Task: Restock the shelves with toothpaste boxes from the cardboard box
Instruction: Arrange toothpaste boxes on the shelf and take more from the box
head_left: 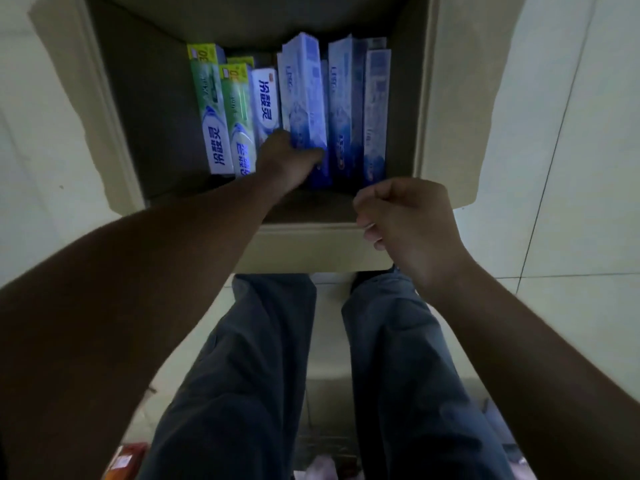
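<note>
An open cardboard box (121, 109) stands on the floor in front of me, with toothpaste boxes packed on edge in a row inside. Green ones (211, 109) sit at the left, a white one (265, 98) beside them, and several blue ones (375, 109) at the right. My left hand (287, 157) reaches down into the carton and grips the near end of one blue toothpaste box (303, 88), which is raised slightly above its neighbours. My right hand (405, 223) hovers over the carton's near edge, fingers curled loosely, holding nothing.
The carton's flaps (460, 98) spread out to both sides over a pale tiled floor (571, 168). My legs in dark trousers (398, 375) stand just behind the carton. An orange package (126, 459) lies at the bottom left edge.
</note>
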Demonstrator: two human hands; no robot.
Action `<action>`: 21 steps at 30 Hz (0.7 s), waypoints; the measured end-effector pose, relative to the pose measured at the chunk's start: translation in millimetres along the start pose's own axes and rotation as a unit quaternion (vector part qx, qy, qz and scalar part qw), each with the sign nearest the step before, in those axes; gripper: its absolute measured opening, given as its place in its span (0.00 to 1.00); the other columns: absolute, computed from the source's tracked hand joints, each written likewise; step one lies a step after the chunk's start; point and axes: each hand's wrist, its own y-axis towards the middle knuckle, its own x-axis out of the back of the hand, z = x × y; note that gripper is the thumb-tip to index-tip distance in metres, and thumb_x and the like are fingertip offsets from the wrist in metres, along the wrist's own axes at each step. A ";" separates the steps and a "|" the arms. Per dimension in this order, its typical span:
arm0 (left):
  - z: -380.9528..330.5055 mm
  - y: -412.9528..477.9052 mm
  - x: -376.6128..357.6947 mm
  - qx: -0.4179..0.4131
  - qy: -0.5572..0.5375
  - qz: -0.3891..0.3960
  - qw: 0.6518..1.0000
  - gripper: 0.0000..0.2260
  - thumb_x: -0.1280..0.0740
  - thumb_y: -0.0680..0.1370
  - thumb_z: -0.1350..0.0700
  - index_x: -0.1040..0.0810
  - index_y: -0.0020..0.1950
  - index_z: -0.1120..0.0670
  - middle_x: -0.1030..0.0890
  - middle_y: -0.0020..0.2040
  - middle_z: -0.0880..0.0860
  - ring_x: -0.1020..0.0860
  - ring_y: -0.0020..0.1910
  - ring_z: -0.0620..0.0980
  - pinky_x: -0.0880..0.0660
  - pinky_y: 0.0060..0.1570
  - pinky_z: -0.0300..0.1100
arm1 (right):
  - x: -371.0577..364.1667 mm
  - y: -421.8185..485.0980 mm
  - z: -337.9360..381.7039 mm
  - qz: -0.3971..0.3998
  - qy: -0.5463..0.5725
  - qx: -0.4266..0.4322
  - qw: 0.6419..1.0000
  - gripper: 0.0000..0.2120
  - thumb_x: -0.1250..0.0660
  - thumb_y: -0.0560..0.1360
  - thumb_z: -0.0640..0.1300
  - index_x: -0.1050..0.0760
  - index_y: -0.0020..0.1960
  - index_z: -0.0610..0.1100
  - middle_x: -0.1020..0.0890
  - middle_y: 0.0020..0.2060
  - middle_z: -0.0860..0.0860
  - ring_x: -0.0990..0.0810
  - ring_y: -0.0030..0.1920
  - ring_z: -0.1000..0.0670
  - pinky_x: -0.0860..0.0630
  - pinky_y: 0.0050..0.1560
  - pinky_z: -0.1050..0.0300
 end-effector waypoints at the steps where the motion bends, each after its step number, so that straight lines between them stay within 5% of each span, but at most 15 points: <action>1: -7.9 -13.0 15.1 0.010 -0.089 0.007 0.996 0.15 0.27 0.65 0.48 0.17 0.47 0.56 0.21 0.39 0.56 0.22 0.41 0.53 0.27 0.39 0.42 | 2.2 -2.5 4.3 0.001 0.001 -0.010 1.000 0.08 0.30 0.76 0.37 0.17 0.38 0.43 0.17 0.33 0.45 0.22 0.34 0.51 0.25 0.37 0.56; 2: -14.5 -28.4 29.9 0.036 -0.188 0.022 0.981 0.10 0.30 0.66 0.49 0.18 0.41 0.54 0.22 0.36 0.55 0.22 0.37 0.53 0.27 0.37 0.42 | 4.2 -5.1 8.3 0.001 0.005 -0.018 1.000 0.09 0.30 0.75 0.37 0.17 0.38 0.43 0.17 0.32 0.46 0.22 0.33 0.51 0.25 0.35 0.57; 5: -21.8 -77.8 76.0 0.131 -0.401 0.094 0.902 0.07 0.38 0.78 0.50 0.24 0.46 0.53 0.21 0.37 0.53 0.23 0.35 0.50 0.27 0.35 0.39 | 5.5 -11.3 24.1 -0.011 0.032 -0.030 0.999 0.06 0.31 0.75 0.36 0.17 0.40 0.38 0.19 0.33 0.43 0.24 0.33 0.48 0.27 0.36 0.53; 10: -18.8 -148.1 124.0 0.162 -0.502 0.211 0.823 0.22 0.43 0.72 0.51 0.24 0.60 0.61 0.20 0.46 0.62 0.26 0.33 0.53 0.33 0.33 0.42 | -4.8 -15.0 54.4 0.038 0.114 -0.077 0.990 0.03 0.27 0.76 0.45 0.17 0.45 0.46 0.18 0.40 0.47 0.21 0.33 0.50 0.24 0.38 0.55; 14: -15.0 -173.6 133.3 0.201 -0.533 0.308 0.762 0.26 0.40 0.67 0.51 0.21 0.61 0.60 0.17 0.55 0.61 0.21 0.37 0.53 0.28 0.34 0.40 | -2.2 -14.9 63.0 0.136 0.214 -0.124 0.959 0.20 0.28 0.71 0.58 0.20 0.56 0.46 0.15 0.49 0.47 0.17 0.41 0.48 0.21 0.41 0.52; 18: -14.7 -166.8 133.4 0.244 -0.483 0.340 0.769 0.28 0.32 0.59 0.54 0.18 0.59 0.59 0.17 0.56 0.63 0.19 0.38 0.56 0.25 0.38 0.41 | 19.9 -19.0 56.8 0.074 0.315 -0.109 0.940 0.12 0.30 0.77 0.50 0.19 0.54 0.42 0.15 0.42 0.45 0.20 0.36 0.49 0.24 0.33 0.58; 21: -25.0 -147.6 121.4 0.215 -0.407 0.293 0.838 0.20 0.29 0.61 0.55 0.17 0.52 0.56 0.15 0.49 0.58 0.17 0.37 0.55 0.22 0.37 0.42 | 43.5 -22.3 45.7 0.022 0.342 -0.074 0.936 0.08 0.27 0.74 0.45 0.18 0.49 0.41 0.16 0.40 0.43 0.20 0.34 0.48 0.24 0.34 0.59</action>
